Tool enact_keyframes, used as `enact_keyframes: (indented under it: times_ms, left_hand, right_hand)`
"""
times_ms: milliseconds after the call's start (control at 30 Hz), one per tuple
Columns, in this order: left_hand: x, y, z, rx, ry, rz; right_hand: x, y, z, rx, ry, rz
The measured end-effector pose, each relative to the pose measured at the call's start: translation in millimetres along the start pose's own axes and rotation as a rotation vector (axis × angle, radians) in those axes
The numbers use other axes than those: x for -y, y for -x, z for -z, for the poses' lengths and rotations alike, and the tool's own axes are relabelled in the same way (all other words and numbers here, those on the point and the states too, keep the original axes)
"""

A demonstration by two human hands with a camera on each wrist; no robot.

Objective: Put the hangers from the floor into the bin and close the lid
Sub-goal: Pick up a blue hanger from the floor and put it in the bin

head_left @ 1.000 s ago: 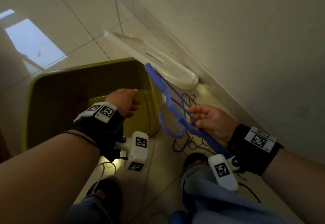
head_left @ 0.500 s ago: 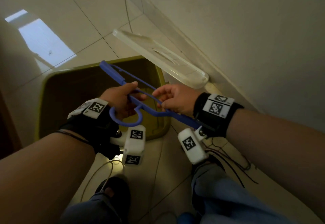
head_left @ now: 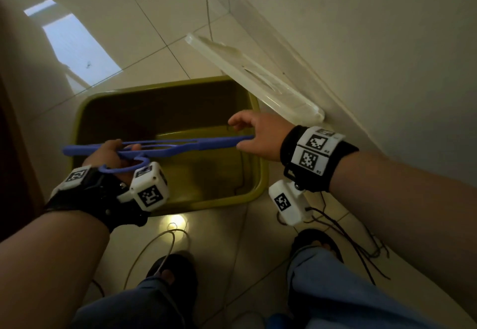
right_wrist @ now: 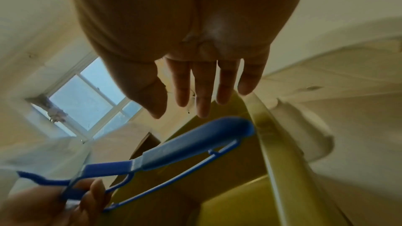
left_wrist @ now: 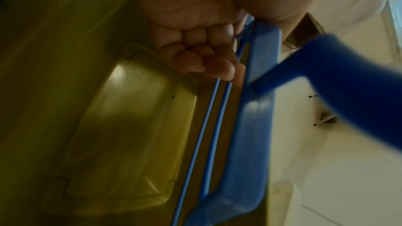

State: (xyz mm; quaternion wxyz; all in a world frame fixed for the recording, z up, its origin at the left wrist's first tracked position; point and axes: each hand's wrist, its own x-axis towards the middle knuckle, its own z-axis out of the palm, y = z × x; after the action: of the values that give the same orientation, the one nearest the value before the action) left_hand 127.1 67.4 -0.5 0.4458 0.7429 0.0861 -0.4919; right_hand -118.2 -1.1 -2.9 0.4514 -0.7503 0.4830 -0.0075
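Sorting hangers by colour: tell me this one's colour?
Blue hanger, all one colour; clearest in the right wrist view.

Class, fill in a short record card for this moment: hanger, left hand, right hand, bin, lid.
hanger: blue hanger, level above the open bin
left hand: left hand grips the hanger near its hook
right hand: right hand open, fingers straight, beside the hanger's end
bin: olive bin, open
lid: pale lid leaning against the wall

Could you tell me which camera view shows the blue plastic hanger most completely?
The head view: the whole blue plastic hanger spans the olive-green bin, gripped by the left hand. The left wrist view blurs its bars close-up; the right wrist view shows one end below the open right hand.
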Motion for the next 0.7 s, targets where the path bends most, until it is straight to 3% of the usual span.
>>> enact_keyframes:
  times_ms: [133, 267, 533, 700]
  left_hand:
    - [7.3, 0.1, -6.8, -0.028, 0.037, 0.029]
    - [6.4, 0.9, -14.4, 0.027, 0.075, 0.079]
    - [20.7, -7.1, -30.0, -0.015, 0.058, 0.109]
    - [22.5, -4.8, -31.0, 0.052, 0.108, 0.150]
  right_hand:
    - [2.8, -3.6, -16.4, 0.085, 0.154, -0.003]
    - [2.9, -11.8, -25.2, 0.102, 0.338, 0.000]
    - [1.2, -15.0, -25.8, 0.084, 0.268, -0.016]
    - [-7.3, -9.3, -21.9, -0.080, 0.177, 0.000]
